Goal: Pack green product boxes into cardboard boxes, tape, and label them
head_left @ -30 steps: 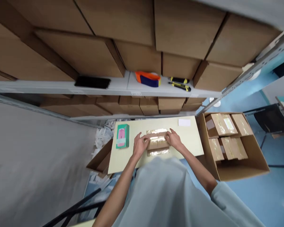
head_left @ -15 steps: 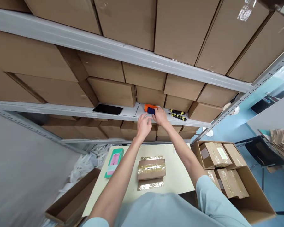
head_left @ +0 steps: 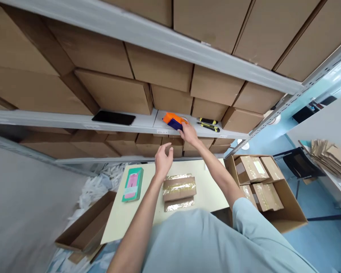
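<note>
My right hand [head_left: 188, 132] is at the shelf edge, its fingers closed on an orange and dark-blue tape dispenser [head_left: 172, 120]. Part of the dispenser is hidden behind that hand. Lower and to the left, my left hand [head_left: 163, 162] hangs in the air with nothing in it, thumb and fingers apart. On the table below lies a cardboard box [head_left: 179, 188] wrapped with shiny tape. Left of it is a green packet [head_left: 132, 184] with a pink front.
Yellow-black utility knives [head_left: 208, 125] and a black phone [head_left: 114, 117] lie on the metal shelf [head_left: 147, 123], before stacked cartons. At right, a large open carton [head_left: 287, 218] holds several taped boxes. An open box [head_left: 86, 223] stands at lower left.
My left hand has drawn back and down from the dispenser. My right hand now grips the dispenser, which shows more of its orange body. The view has shifted.
</note>
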Motion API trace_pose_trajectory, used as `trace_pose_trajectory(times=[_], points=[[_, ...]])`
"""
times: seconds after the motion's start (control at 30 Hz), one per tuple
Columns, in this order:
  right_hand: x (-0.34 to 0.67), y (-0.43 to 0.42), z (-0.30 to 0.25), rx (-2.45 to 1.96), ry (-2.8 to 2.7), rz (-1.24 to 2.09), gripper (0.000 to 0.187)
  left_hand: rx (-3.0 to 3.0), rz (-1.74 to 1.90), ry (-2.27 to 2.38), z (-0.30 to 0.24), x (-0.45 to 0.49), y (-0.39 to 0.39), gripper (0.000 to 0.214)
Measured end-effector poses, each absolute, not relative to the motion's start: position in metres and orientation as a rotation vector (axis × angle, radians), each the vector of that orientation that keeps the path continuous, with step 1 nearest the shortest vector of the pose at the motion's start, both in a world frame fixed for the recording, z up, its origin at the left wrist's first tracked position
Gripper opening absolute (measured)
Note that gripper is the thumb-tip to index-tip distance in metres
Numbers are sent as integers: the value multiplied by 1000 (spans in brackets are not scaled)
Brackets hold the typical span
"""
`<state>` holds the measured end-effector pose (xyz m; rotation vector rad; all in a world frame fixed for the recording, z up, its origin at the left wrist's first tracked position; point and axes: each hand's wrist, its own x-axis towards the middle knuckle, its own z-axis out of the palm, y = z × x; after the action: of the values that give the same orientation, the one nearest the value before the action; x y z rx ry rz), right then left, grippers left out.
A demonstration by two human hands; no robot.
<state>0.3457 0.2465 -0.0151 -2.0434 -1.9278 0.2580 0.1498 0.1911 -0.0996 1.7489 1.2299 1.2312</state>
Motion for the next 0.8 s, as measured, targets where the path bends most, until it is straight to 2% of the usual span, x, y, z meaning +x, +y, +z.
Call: trace_pose_trajectory(times=[0.13, 0.23, 0.33, 0.6, 0.8], points=[[337, 136, -81, -1744, -1629, 630, 45, 1601, 1144, 1155, -121, 138, 114, 35], [324, 44, -123, -1555, -1394, 943, 52, 1618, 1018, 1121, -137, 133, 54, 30], [308, -22, -147, -1525, -1229, 1081, 55, 1626, 875, 1136, -154, 130, 6, 26], [291, -88, -187, -1699, -1101, 1105, 50, 1642, 598, 1100, -188, 111, -43, 24], [301, -120, -194, -1835, -1322, 1252, 42, 1511, 751, 1276, -188, 88, -35, 50]])
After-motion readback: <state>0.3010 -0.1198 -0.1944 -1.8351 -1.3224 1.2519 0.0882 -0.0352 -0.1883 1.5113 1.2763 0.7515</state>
